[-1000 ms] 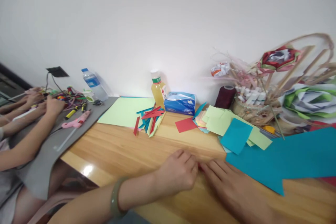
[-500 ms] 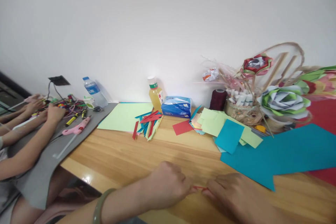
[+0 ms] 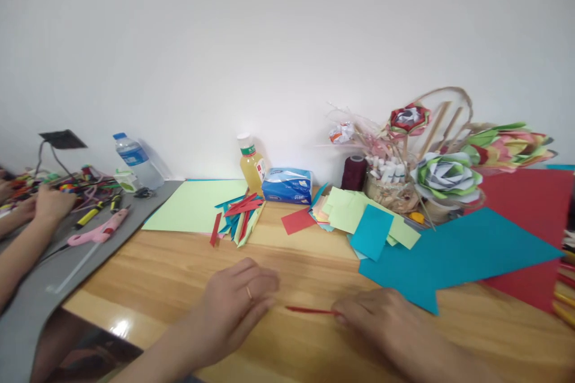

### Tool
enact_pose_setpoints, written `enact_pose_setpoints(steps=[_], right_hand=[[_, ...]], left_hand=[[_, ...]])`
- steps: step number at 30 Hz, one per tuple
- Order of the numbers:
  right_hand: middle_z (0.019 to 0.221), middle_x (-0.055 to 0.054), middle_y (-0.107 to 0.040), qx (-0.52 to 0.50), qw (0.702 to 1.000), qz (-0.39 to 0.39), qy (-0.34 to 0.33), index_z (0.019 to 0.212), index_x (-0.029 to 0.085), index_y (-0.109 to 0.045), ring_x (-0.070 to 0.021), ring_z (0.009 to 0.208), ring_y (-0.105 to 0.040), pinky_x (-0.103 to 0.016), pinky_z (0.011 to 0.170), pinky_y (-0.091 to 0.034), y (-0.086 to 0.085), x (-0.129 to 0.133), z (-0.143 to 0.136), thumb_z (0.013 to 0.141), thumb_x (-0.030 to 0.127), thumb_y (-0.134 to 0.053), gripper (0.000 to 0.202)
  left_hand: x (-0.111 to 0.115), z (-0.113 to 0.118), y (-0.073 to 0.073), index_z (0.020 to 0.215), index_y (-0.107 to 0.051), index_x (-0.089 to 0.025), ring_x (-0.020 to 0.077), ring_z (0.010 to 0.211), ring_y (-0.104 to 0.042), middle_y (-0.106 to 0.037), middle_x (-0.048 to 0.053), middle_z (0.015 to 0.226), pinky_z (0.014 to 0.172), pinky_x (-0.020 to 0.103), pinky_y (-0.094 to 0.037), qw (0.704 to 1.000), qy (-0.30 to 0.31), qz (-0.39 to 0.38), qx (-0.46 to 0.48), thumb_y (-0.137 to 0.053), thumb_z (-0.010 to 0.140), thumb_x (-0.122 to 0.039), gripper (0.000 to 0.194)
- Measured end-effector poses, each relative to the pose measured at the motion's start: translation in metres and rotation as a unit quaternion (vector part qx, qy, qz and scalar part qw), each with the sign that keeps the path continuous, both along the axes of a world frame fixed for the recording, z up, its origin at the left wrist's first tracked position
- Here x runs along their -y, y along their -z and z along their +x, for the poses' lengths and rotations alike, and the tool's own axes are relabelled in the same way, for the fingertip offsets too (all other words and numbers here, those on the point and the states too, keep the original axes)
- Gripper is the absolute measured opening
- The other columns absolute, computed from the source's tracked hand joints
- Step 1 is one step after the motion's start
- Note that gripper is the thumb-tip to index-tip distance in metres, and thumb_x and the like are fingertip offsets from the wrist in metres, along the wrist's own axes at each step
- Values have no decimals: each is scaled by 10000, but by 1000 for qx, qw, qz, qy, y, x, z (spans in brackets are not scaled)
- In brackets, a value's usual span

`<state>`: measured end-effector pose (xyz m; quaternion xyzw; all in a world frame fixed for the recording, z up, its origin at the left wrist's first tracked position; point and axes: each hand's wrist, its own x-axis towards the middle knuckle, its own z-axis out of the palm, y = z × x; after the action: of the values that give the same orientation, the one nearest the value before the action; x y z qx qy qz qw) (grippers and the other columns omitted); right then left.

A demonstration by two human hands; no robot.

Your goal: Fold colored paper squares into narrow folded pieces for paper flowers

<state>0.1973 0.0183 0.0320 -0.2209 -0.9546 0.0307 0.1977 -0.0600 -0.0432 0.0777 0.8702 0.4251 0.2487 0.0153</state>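
My right hand (image 3: 375, 317) pinches one end of a thin red paper strip (image 3: 309, 310), which points left above the wooden table (image 3: 179, 269). To the left of the strip's free end is my left hand (image 3: 238, 305), its fingers extended and slightly curved, with nothing in them and a ring on one finger. Beyond my hands lies a pile of folded red, teal and pale green strips (image 3: 240, 215). A red paper square (image 3: 297, 221) and a stack of pale green squares (image 3: 345, 209) lie farther right, with a teal square (image 3: 371, 231) on top.
Behind stand a juice bottle (image 3: 252, 167), a blue tissue pack (image 3: 287, 185) and a dark thread spool (image 3: 354, 173). Paper flowers (image 3: 447, 176) and large teal paper (image 3: 453, 251) are at right. On the grey mat (image 3: 90, 263), a pink glue gun (image 3: 101, 228) lies near another person's hands (image 3: 51, 203).
My left hand has let go of the red strip and moved left, its fingers opening. My right hand still holds the strip. The view has shifted to the right.
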Motion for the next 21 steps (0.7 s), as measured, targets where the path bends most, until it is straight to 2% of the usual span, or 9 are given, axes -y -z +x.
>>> enact_pose_setpoints(steps=[2, 3, 4, 8, 13, 16, 18, 20, 21], right_hand=[[620, 38, -616, 0, 999, -45, -30, 728, 200, -516, -108, 517, -557, -246, 482, -311, 3, 3, -5, 896, 78, -362, 259], [636, 28, -627, -3, 998, -58, -36, 767, 195, -536, -119, 529, -567, -255, 485, -307, 4, 4, -7, 910, 95, -352, 253], [647, 20, -636, -8, 998, -58, -35, 814, 190, -553, -126, 538, -575, -259, 488, -305, 6, 6, -8, 927, 117, -341, 252], [684, 14, -651, -14, 998, -56, -38, 917, 187, -564, -128, 573, -592, -251, 501, -306, 8, 8, -9, 960, 179, -323, 244], [654, 28, -618, 2, 998, -61, -10, 771, 188, -520, -111, 542, -547, -248, 485, -287, -2, 7, -7, 914, 102, -353, 236], [623, 24, -589, 13, 999, -49, 16, 724, 189, -499, -115, 525, -511, -250, 480, -276, -5, 4, -1, 879, 71, -347, 247], [616, 20, -581, 17, 999, -36, 36, 708, 191, -498, -117, 527, -507, -248, 487, -282, -6, -1, 6, 888, 85, -331, 267], [613, 13, -582, 16, 997, -21, 67, 719, 190, -515, -119, 530, -517, -245, 494, -292, -5, -8, 14, 921, 118, -299, 304], [613, 10, -584, 15, 996, -13, 83, 732, 190, -529, -120, 532, -525, -243, 496, -298, -4, -11, 17, 938, 143, -284, 324]], left_hand=[[-1, 7, 6, 1135, -492, -118, 212, 871, -597, -647, 125, 982, 704, 292, -469, 998, 11, 35, -57, -382, 957, -394, 346], [-1, 11, 11, 1091, -507, -131, 186, 735, -599, -659, 79, 854, 616, 268, -458, 996, 38, 39, -77, -361, 966, -382, 316], [-2, 14, 17, 1005, -524, -155, 149, 554, -546, -624, 13, 684, 500, 241, -401, 993, 57, 45, -91, -313, 987, -286, 249], [-5, 18, 32, 834, -496, -178, 136, 463, -477, -557, -24, 582, 435, 253, -308, 991, 64, 46, -110, -265, 992, -190, 280], [-9, 6, 25, 896, -513, -152, 131, 483, -485, -555, -12, 588, 465, 255, -349, 982, 74, 118, -125, -267, 978, -136, 260], [-14, -10, 25, 928, -522, -148, 128, 486, -506, -561, -12, 575, 485, 251, -390, 975, 72, 170, -121, -276, 965, -112, 251], [-22, -29, 30, 1004, -524, -161, 123, 539, -556, -602, -5, 622, 539, 242, -433, 970, 31, 215, -112, -303, 952, -103, 235], [-35, -51, 37, 1043, -521, -222, 124, 653, -621, -656, -9, 727, 635, 237, -474, 949, -85, 281, -114, -396, 937, -137, 185], [-43, -62, 40, 1052, -526, -222, 141, 673, -629, -665, 2, 751, 637, 249, -479, 943, -124, 287, -115, -425, 927, -147, 178]])
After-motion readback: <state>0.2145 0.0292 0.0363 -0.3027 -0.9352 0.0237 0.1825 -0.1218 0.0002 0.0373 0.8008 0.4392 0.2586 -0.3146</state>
